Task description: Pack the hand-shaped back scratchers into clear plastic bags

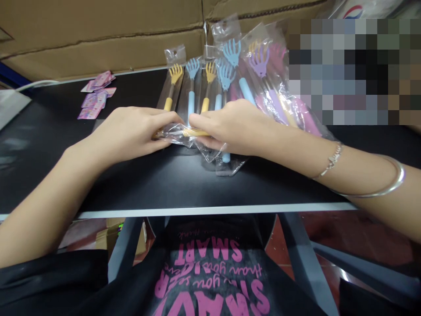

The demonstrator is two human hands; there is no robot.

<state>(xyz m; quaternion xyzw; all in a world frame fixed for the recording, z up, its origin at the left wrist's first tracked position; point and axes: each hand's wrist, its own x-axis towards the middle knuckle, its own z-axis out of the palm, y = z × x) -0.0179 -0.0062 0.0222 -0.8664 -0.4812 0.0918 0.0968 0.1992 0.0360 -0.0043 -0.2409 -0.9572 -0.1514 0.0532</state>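
Note:
Between my two hands a bagged yellow back scratcher (194,132) lies sideways, low over the table. My left hand (140,129) pinches its left end, which is partly hidden by the fingers. My right hand (230,125) is closed round the yellow handle and the clear plastic. Just behind the hands, several bagged back scratchers lie side by side: a yellow one (176,74), a blue one (191,98) and a purple one (259,63) among them. Their claw ends point away from me. My right hand and forearm cover some of the handles.
Small pink and purple printed packets (95,98) lie at the back left of the black table (148,184). Cardboard boxes (98,28) stand along its far edge. A white cable (37,83) runs at the left. The upper right is pixelated.

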